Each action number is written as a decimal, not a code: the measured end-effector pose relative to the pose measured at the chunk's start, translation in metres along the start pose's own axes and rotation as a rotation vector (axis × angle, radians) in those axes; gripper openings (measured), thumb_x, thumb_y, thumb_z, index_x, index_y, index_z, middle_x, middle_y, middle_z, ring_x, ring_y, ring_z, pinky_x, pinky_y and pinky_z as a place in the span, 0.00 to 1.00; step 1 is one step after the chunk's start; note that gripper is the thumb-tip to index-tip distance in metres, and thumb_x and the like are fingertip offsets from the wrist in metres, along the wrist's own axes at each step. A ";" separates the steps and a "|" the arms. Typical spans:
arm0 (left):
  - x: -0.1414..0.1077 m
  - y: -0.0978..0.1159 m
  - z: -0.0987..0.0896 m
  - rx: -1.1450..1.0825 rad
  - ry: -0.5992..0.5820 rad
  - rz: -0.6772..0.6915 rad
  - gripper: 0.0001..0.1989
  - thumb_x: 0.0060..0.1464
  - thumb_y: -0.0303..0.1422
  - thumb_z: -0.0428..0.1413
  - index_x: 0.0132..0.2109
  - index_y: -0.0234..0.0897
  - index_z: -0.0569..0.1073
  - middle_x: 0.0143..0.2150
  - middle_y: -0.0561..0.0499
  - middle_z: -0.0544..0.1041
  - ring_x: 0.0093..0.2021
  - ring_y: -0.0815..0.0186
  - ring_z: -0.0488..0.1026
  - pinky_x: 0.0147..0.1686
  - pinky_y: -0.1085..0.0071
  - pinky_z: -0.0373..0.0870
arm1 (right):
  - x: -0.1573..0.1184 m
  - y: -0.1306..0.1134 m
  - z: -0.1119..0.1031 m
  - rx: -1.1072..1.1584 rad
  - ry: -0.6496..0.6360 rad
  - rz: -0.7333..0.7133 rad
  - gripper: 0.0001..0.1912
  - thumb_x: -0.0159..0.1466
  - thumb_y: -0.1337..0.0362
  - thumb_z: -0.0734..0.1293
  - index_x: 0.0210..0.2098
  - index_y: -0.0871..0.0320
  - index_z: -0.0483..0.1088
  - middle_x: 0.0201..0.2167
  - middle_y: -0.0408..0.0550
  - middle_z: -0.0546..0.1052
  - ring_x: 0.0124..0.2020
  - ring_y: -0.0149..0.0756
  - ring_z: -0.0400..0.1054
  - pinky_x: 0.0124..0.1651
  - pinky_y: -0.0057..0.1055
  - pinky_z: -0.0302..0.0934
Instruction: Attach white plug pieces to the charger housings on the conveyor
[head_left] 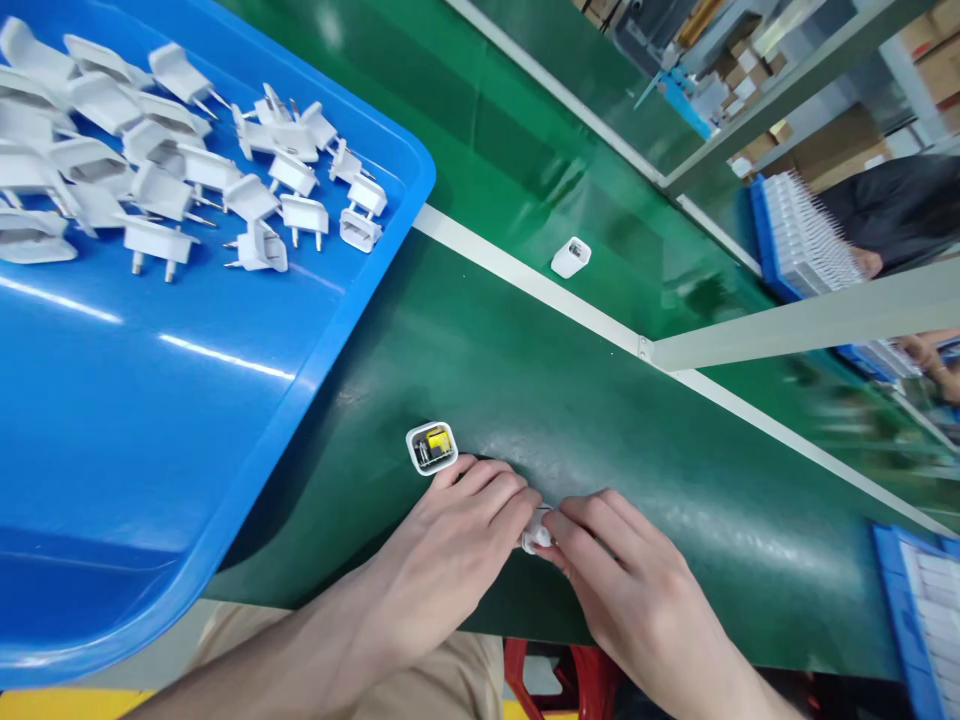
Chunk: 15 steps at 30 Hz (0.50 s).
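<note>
Close together near the table's front edge, my left hand [469,535] and my right hand [634,575] are both closed, pinching a small white plastic charger part [536,535] between their fingertips. My fingers cover most of this part, so its exact shape is hidden. Just beyond my left index finger stands an open white charger housing [433,448], with a yellow component and circuit parts visible inside. I cannot tell whether that finger touches it.
A blue tray [247,430] on the left holds many white plug pieces with pins [161,190]. Past a white rail [525,280] lies another white housing [571,257]. A white post [810,315] crosses the right. Blue trays [892,580] and a co-worker's hand [930,365] appear farther right.
</note>
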<state>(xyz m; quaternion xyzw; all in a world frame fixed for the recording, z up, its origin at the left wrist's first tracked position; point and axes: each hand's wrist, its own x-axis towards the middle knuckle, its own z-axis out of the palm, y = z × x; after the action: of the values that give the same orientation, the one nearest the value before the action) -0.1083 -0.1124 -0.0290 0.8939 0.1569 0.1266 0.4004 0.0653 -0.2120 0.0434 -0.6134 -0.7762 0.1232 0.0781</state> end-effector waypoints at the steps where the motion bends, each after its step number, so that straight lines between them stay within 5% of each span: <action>1: 0.000 0.000 0.000 -0.001 0.001 0.003 0.07 0.68 0.22 0.51 0.49 0.36 0.70 0.50 0.48 0.77 0.52 0.57 0.73 0.51 0.56 0.65 | 0.000 0.001 0.001 0.008 -0.009 0.006 0.10 0.71 0.79 0.61 0.43 0.60 0.71 0.37 0.50 0.75 0.34 0.37 0.61 0.36 0.35 0.61; 10: -0.003 -0.001 0.007 -0.004 0.039 -0.001 0.11 0.68 0.23 0.53 0.55 0.37 0.69 0.52 0.49 0.77 0.53 0.58 0.74 0.55 0.54 0.67 | -0.006 -0.003 0.024 -0.030 0.128 0.037 0.13 0.70 0.79 0.59 0.45 0.59 0.71 0.37 0.51 0.75 0.34 0.38 0.64 0.37 0.34 0.64; 12: -0.007 0.000 0.009 0.033 0.097 0.007 0.18 0.66 0.25 0.57 0.61 0.36 0.66 0.56 0.45 0.76 0.56 0.54 0.73 0.56 0.52 0.69 | -0.012 0.016 0.021 -0.062 0.141 0.116 0.10 0.73 0.73 0.60 0.43 0.57 0.71 0.36 0.50 0.75 0.34 0.39 0.67 0.39 0.34 0.65; 15: -0.016 -0.001 0.010 0.056 0.178 0.002 0.32 0.62 0.27 0.62 0.68 0.35 0.59 0.61 0.41 0.74 0.59 0.51 0.72 0.57 0.52 0.72 | -0.033 0.072 0.005 -0.235 0.181 0.441 0.14 0.76 0.55 0.59 0.41 0.56 0.72 0.35 0.51 0.77 0.36 0.41 0.73 0.40 0.35 0.68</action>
<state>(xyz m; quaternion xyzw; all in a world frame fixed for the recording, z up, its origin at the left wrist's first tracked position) -0.1200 -0.1245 -0.0376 0.8901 0.1945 0.2016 0.3595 0.1392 -0.2289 0.0185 -0.7810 -0.6227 -0.0090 0.0468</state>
